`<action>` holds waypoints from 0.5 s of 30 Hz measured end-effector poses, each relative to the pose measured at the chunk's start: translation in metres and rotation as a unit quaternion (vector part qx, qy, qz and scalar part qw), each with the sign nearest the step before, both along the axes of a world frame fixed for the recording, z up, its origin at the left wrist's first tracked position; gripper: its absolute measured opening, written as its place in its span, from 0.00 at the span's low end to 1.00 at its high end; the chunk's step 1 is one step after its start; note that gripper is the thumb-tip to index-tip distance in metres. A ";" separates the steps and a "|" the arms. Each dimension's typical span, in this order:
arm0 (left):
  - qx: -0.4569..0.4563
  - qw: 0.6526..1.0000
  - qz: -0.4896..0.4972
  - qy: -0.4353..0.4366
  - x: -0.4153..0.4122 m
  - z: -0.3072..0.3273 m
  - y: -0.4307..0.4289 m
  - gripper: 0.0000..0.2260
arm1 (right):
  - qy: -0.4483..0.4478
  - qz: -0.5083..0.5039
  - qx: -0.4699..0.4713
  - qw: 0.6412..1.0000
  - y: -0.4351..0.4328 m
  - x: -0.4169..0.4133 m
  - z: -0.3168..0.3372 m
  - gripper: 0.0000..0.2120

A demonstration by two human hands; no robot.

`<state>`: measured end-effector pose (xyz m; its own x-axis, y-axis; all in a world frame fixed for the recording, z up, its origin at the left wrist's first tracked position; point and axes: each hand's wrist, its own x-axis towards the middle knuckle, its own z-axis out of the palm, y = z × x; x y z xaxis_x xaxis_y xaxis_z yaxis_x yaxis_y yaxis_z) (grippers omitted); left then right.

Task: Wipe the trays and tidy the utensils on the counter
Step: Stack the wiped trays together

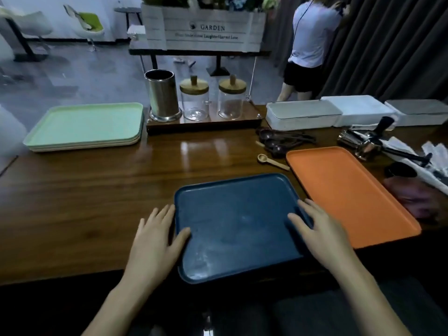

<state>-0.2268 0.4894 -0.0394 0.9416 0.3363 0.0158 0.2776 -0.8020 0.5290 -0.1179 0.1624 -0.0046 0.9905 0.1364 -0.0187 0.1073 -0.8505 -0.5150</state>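
Observation:
A dark blue tray (238, 226) with pale smears lies at the counter's near edge, straight in front of me. My left hand (155, 241) lies flat along its left rim, thumb over the rim on the tray's floor. My right hand (317, 229) rests on the right rim, thumb inside, fingers spread. Neither hand curls under the tray. An orange tray (349, 192) lies just to the right. A stack of trays with a mint-green tray (84, 124) on top sits far left. Dark spoons (278, 141) and a light wooden spoon (271, 161) lie behind the orange tray.
A steel utensil holder (162, 95) and two glass jars (195, 100) stand on a wooden base at the back. Lidded white boxes (303, 115) line the back right. Metal tools (371, 141) and a pinkish cloth (417, 200) lie far right. A person stands beyond the counter.

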 end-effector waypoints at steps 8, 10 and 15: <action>0.015 0.992 0.125 -0.020 0.010 0.008 0.018 0.22 | -0.014 0.089 -0.009 0.996 0.022 0.022 -0.016 0.32; 0.010 0.988 0.149 -0.034 0.014 0.016 0.038 0.19 | -0.032 0.105 -0.034 0.993 0.041 0.028 -0.017 0.32; 0.013 0.987 0.161 -0.013 0.014 0.011 0.056 0.25 | -0.058 0.080 -0.075 0.992 0.064 0.038 -0.024 0.34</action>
<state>-0.2131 0.5458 -0.0287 0.7847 0.6177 0.0515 0.5071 -0.6875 0.5199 -0.0801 0.2262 -0.0289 0.9531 0.2961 0.0621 0.2981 -0.8841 -0.3599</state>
